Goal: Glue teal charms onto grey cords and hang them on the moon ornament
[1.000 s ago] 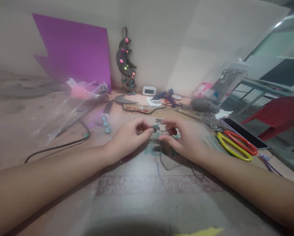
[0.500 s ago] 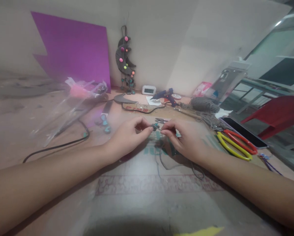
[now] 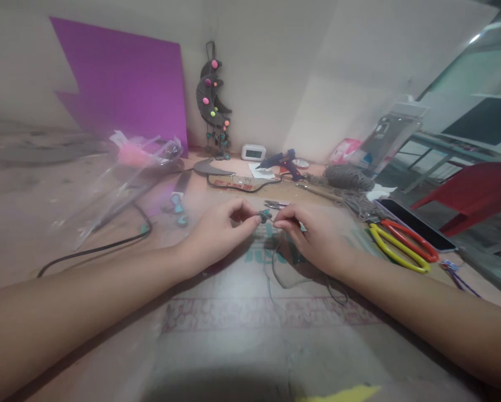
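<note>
Near the middle of the head view, my left hand [image 3: 229,226] pinches a small dark teal piece [image 3: 265,215] between thumb and index finger. Just to its right, my right hand [image 3: 307,229] is closed on a thin grey cord [image 3: 274,222] that meets the teal piece. Slack cord loops down onto the plastic-covered surface below my right hand. Small scissors [image 3: 274,205] lie just beyond the fingertips.
A blue glue gun [image 3: 282,162], white clock [image 3: 253,152] and grey yarn [image 3: 348,177] stand behind. Red-and-yellow-handled scissors [image 3: 401,248] and a phone [image 3: 415,224] lie right. A black cable [image 3: 95,251], plastic bag [image 3: 137,153] and purple board [image 3: 129,89] are left.
Both hands keep almost the same pose and hold. The view has shifted very slightly.
</note>
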Action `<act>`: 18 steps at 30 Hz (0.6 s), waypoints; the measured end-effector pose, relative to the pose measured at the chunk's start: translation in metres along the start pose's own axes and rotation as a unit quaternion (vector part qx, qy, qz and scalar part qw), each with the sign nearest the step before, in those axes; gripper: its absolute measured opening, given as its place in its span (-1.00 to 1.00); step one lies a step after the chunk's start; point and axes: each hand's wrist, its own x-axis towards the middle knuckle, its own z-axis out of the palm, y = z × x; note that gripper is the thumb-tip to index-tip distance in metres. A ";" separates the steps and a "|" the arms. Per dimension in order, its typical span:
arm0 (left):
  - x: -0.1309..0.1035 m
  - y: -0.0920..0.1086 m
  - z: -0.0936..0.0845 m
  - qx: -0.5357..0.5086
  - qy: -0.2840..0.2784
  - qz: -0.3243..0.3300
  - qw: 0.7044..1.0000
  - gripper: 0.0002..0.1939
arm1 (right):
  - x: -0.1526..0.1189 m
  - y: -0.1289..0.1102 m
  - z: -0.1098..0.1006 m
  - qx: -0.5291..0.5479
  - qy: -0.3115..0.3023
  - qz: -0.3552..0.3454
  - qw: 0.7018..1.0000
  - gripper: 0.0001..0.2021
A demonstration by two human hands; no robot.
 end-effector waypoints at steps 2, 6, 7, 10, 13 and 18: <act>0.000 0.000 0.000 0.008 -0.001 0.002 1.000 -0.82 | 0.000 0.000 0.001 0.021 -0.005 0.007 1.000 -0.81; 0.000 0.001 -0.001 0.027 0.004 0.019 0.999 -0.83 | 0.000 -0.001 0.003 0.069 -0.020 0.047 0.996 -0.79; 0.000 0.002 -0.001 0.029 0.006 0.025 0.999 -0.84 | 0.001 -0.002 0.003 0.080 -0.024 0.055 0.995 -0.79; -0.001 0.003 -0.001 0.027 0.004 0.027 0.999 -0.85 | 0.002 -0.003 0.002 0.117 -0.039 0.075 0.990 -0.76; -0.001 0.003 0.000 0.011 -0.004 0.015 1.000 -0.84 | 0.003 -0.005 0.003 0.157 -0.050 0.086 0.983 -0.71; 0.000 0.003 -0.001 -0.019 -0.008 -0.009 1.000 -0.81 | 0.002 -0.006 0.005 0.213 -0.057 0.106 0.970 -0.71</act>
